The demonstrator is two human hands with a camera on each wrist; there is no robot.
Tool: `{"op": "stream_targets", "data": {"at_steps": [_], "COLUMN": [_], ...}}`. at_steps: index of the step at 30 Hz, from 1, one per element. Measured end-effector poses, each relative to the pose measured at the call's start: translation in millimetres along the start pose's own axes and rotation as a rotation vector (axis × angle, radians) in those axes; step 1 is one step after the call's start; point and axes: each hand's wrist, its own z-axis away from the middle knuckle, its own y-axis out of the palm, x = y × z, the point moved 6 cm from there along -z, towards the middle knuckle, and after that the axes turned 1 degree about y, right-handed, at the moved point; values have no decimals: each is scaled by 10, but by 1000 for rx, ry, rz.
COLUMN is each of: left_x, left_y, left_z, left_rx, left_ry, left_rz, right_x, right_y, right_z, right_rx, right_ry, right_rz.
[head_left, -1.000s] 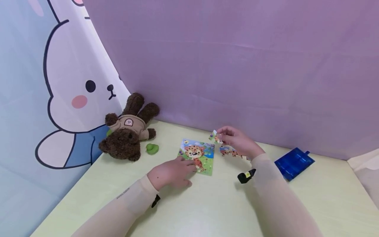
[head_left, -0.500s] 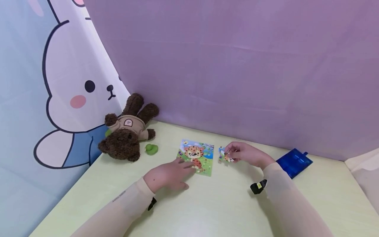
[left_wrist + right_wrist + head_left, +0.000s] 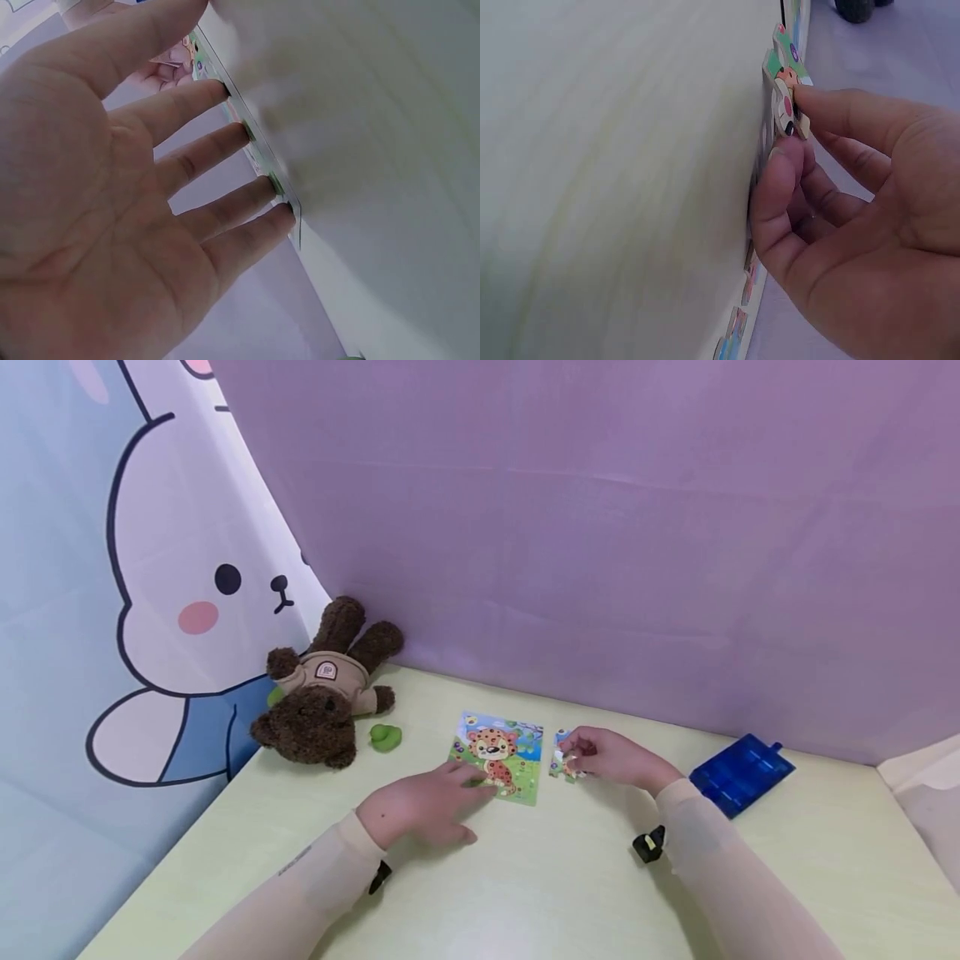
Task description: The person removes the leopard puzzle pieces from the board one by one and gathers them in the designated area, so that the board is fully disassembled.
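A picture card [image 3: 517, 760] with a spotted cub lies flat on the table. My left hand [image 3: 423, 806] rests its fingertips on the card's lower left part; in the left wrist view the hand [image 3: 127, 202] has its fingers straight and spread along the card edge. To the right of the card, my right hand [image 3: 618, 758] pinches a puzzle piece [image 3: 572, 767]. In the right wrist view that hand [image 3: 870, 195] holds the piece [image 3: 786, 97] between thumb and finger, close to the table. Parts of other puzzle pieces [image 3: 737, 330] show below the hand.
A brown teddy bear [image 3: 330, 693] lies at the back left, with a green object [image 3: 386, 737] beside it. A blue plastic tray [image 3: 742, 774] sits at the right on the pale table [image 3: 525, 885]. A purple cloth [image 3: 562, 527] hangs behind.
My right hand has come down and to the right, bringing the pinched piece from behind the card's upper right corner to beside its right edge. My left hand has shifted slightly left.
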Motion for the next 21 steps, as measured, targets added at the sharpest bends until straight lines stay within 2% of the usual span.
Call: {"op": "stream_targets", "data": {"at_steps": [11, 21], "left_x": [44, 32], "left_y": [29, 24], "left_z": [22, 41], "left_rx": [3, 8], "left_ry": [27, 32], "left_rz": [13, 3], "right_x": [27, 66], "right_y": [7, 48], "right_z": [-18, -1], "right_rx": [-15, -3], "right_ry": [-32, -25], "right_rz": [134, 91]}}
